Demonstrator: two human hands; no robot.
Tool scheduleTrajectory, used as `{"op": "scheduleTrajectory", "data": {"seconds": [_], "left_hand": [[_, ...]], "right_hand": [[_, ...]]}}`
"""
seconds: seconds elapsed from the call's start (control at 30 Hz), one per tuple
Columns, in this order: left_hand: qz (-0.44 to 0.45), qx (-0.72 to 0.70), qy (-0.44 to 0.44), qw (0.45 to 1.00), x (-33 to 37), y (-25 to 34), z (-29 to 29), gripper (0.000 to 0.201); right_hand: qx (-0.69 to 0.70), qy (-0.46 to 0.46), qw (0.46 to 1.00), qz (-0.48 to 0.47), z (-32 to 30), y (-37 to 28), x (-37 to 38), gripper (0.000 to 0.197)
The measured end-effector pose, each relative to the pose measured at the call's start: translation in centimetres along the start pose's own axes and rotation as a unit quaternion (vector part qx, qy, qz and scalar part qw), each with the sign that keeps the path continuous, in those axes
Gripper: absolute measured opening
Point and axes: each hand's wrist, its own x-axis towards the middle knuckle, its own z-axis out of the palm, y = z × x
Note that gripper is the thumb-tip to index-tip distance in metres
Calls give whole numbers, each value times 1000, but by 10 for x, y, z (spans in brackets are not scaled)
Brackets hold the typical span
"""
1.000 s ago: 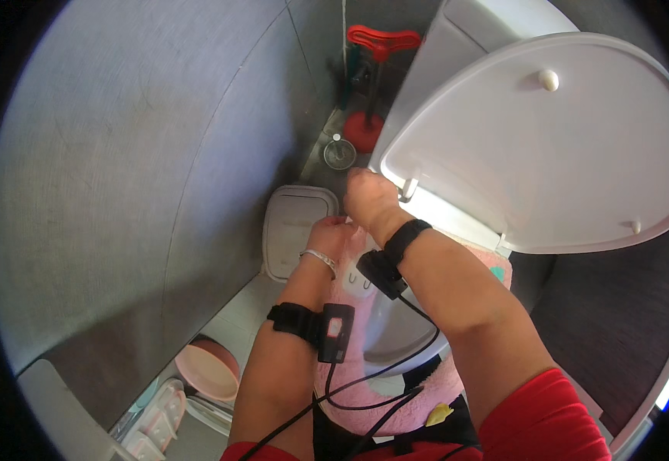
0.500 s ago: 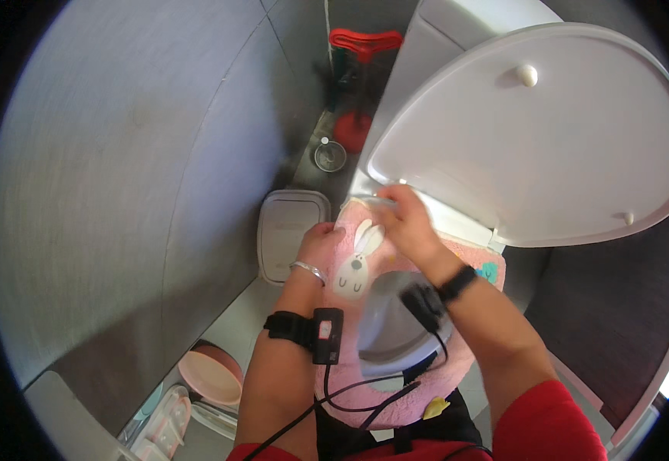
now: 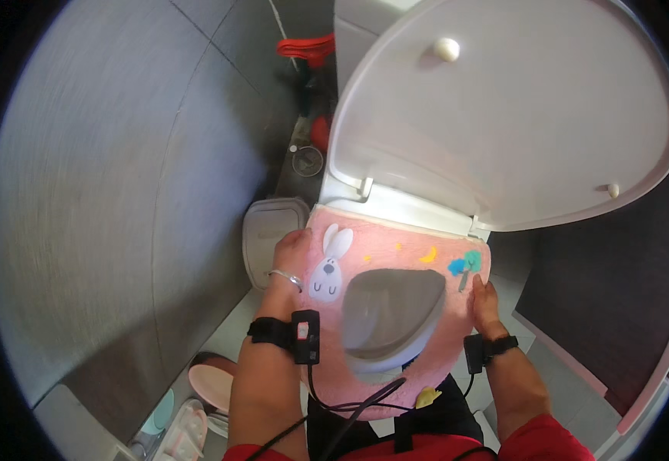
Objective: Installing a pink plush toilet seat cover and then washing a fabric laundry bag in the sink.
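- Head view: pink fuzzy toilet seat cover (image 3: 400,253) is laid over the toilet bowl (image 3: 392,307), just in front of the raised white lid (image 3: 519,115).
- Left side edge is touched by the left hand (image 3: 292,250), beside the rabbit patch (image 3: 325,280); fingertips are mostly hidden, so whether it's pinched or just rested on can't be told.
- Right side edge is met by the right hand (image 3: 486,307), near the tree patch (image 3: 470,263). Thumb's seen along the rim, other fingers are tucked out of sight, so how tightly anything's gripped can't be told either.
- Handling-wise, it'd be judged light, soft and pretty floppy; any stiffness would probably be lent by a seat ring underneath, which can't be seen.
- Not much slipperiness is expected from that pile, and nothing breakable, though the yellow patch (image 3: 427,397) at the front could maybe be tugged loose if used as a handle.
- Best hold imo: both outer side edges, pinched evenly, thumbs on top. Front end's better left alone, since black cables (image 3: 373,400) are draped across it.
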Motion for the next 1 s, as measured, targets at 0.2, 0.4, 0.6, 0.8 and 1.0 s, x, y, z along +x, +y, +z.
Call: {"op": "scheduleTrajectory", "data": {"seconds": [0.2, 0.4, 0.6, 0.8, 1.0], "left_hand": [[86, 45, -88, 991, -2, 31, 10, 37], [128, 237, -44, 962, 17, 43, 16, 37], [189, 310, 28, 931, 44, 26, 7, 34], [150, 293, -25, 944, 27, 50, 21, 47], [4, -148, -69, 987, 35, 31, -30, 21]], "right_hand": [[-146, 64, 980, -117, -6, 26, 23, 53], [-101, 3, 993, -64, -1, 3, 19, 53], [50, -38, 998, 1, 6, -8, 10, 49], [127, -55, 989, 54, -2, -17, 14, 43], [-19, 69, 995, -68, 21, -4, 29, 51]]}}
